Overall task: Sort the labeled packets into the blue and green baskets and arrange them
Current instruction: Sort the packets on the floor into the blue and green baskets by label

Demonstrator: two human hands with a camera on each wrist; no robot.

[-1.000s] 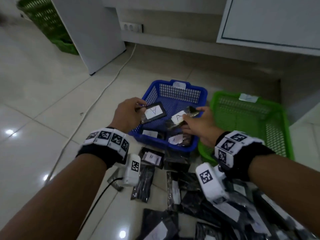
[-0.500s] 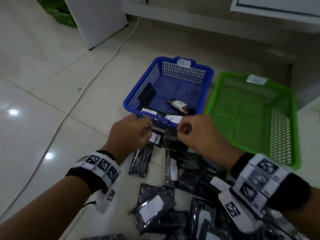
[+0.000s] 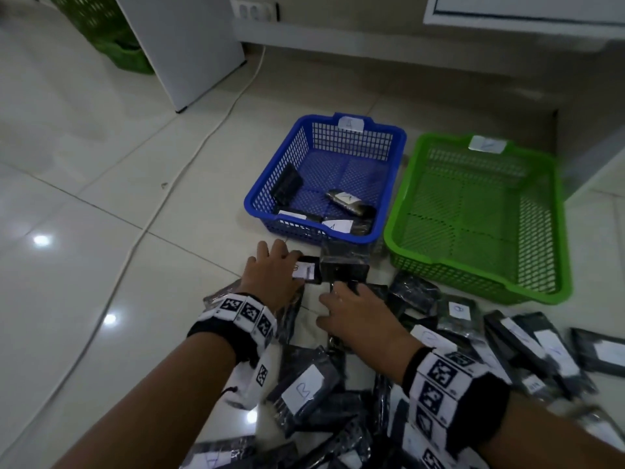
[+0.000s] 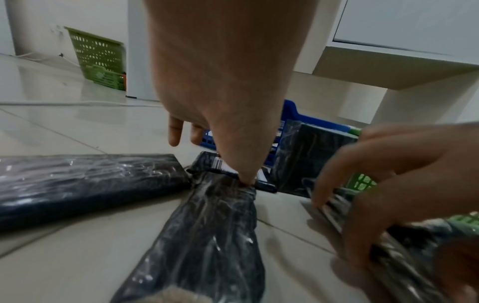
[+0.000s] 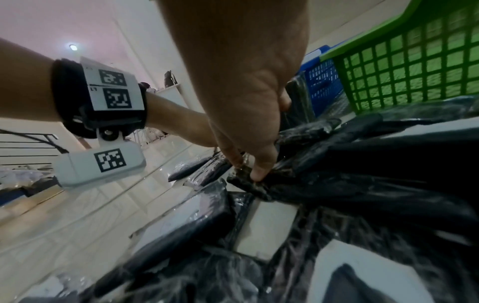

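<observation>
The blue basket, tagged A, holds several black packets with white labels. To its right the green basket has nothing in it. A pile of labelled black packets covers the floor in front of me. My left hand pinches a small labelled packet lying just in front of the blue basket; in the left wrist view the thumb presses on its edge. My right hand pinches the corner of a black packet at the top of the pile.
Another black packet leans against the blue basket's front wall. A white cable runs across the tiled floor on the left. A white cabinet and another green basket stand far left. A white shelf unit is behind the baskets.
Both hands let go of their A packets in the blue basket, drew back toward me and dropped onto the pile, where each has taken hold of a new packet.
</observation>
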